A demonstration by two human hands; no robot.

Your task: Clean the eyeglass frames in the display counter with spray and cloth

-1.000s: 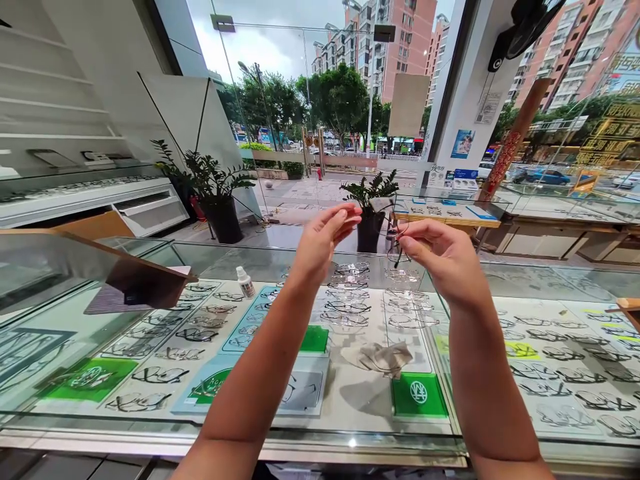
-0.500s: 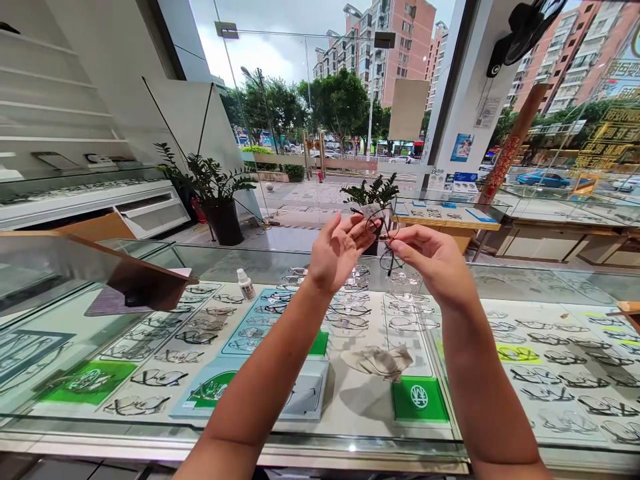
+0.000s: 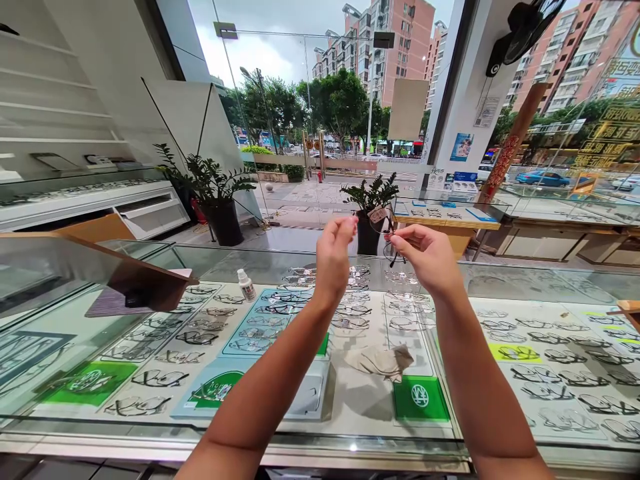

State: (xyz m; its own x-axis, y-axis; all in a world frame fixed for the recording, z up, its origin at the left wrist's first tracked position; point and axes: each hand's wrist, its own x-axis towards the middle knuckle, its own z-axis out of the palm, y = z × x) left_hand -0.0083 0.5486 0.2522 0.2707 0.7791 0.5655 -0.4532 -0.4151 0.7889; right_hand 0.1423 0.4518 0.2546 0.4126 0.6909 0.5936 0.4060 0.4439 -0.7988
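Note:
In the head view my right hand (image 3: 430, 257) pinches a pair of thin dark-framed eyeglasses (image 3: 394, 254) above the glass counter. The frame is turned partly edge-on, and a small pale tag (image 3: 379, 215) shows at its upper left. My left hand (image 3: 336, 257) is raised to the left of the glasses, a small gap away from them. Its fingers are curled together, and anything between their tips is hidden. Under the hands a crumpled beige cloth (image 3: 383, 361) lies on the counter, close to a green square with a white logo (image 3: 421, 399).
Rows of eyeglasses (image 3: 350, 310) fill the glass display counter (image 3: 360, 437). A small white bottle (image 3: 245, 285) stands on it at the left, near a brown-edged board (image 3: 150, 277). Potted plants (image 3: 224, 217) stand beyond, before glass doors.
My left hand has gone from open, palm up beside the glasses, to curled fingers apart from them. The glasses have turned in my right hand, which still holds them.

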